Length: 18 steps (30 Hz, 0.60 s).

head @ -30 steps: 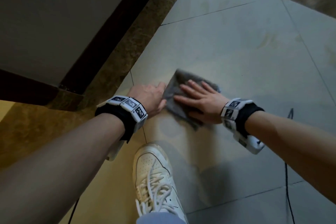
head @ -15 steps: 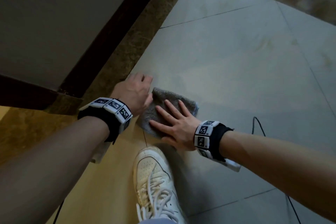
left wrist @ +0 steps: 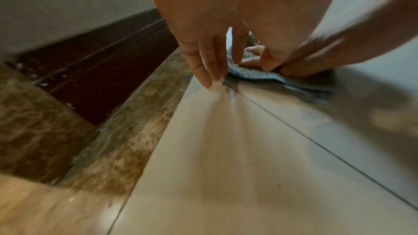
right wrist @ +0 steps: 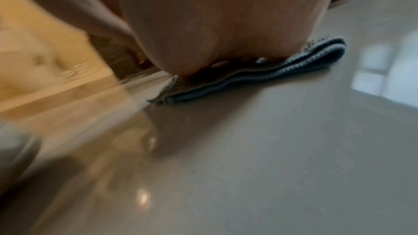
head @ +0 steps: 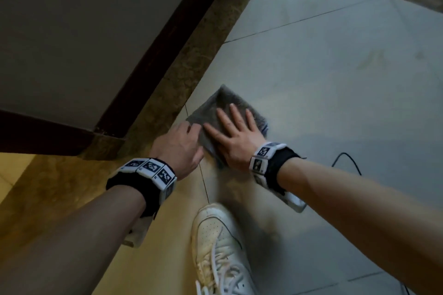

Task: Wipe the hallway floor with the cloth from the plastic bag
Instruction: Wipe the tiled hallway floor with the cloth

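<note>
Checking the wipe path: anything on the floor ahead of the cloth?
Nothing visible. The right hand presses the grey cloth flat; the floor tiles beyond it are bare. The black cable lies off to the right.

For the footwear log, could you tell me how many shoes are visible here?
1. A white laced shoe stands on the floor at the bottom of the head view, nearer the person than the cloth. A second shoe may lie out of frame.
</note>
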Each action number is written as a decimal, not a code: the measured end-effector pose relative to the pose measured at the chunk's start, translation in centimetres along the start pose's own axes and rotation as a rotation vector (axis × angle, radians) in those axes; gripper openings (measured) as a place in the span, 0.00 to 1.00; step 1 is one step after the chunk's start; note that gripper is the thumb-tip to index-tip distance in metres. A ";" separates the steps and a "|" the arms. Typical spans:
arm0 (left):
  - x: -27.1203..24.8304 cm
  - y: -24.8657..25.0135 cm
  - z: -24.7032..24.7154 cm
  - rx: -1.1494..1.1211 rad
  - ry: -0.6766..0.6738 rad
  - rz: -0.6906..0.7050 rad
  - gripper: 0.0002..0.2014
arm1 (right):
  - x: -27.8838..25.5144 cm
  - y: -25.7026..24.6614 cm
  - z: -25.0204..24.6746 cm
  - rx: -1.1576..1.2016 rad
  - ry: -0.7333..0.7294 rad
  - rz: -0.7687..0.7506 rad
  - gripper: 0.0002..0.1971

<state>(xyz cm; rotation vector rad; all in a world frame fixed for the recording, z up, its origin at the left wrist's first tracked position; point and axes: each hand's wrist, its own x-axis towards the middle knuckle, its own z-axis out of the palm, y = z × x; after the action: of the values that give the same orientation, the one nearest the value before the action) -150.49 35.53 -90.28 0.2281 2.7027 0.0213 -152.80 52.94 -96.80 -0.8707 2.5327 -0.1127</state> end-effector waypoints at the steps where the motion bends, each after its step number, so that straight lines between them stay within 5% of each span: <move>1: 0.0 -0.3 0.0 -0.009 0.007 -0.008 0.18 | -0.3 -0.9 0.4 -0.043 -0.031 -0.080 0.35; 7: 0.5 -0.3 0.2 -0.047 0.074 -0.065 0.21 | 0.6 1.0 0.3 -0.203 -0.009 -0.321 0.30; 14: 0.7 -1.5 0.2 -0.040 0.103 -0.110 0.26 | 4.3 5.5 -2.4 0.017 0.090 0.139 0.29; 18: 1.6 -3.4 -0.9 -0.042 0.138 -0.141 0.24 | 3.7 2.3 -1.6 -0.028 0.062 0.088 0.31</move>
<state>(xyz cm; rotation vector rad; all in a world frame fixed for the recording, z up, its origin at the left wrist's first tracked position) -152.79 32.43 -90.28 0.0234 2.8462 0.0535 -157.39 52.43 -97.31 -0.7768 2.6321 -0.0778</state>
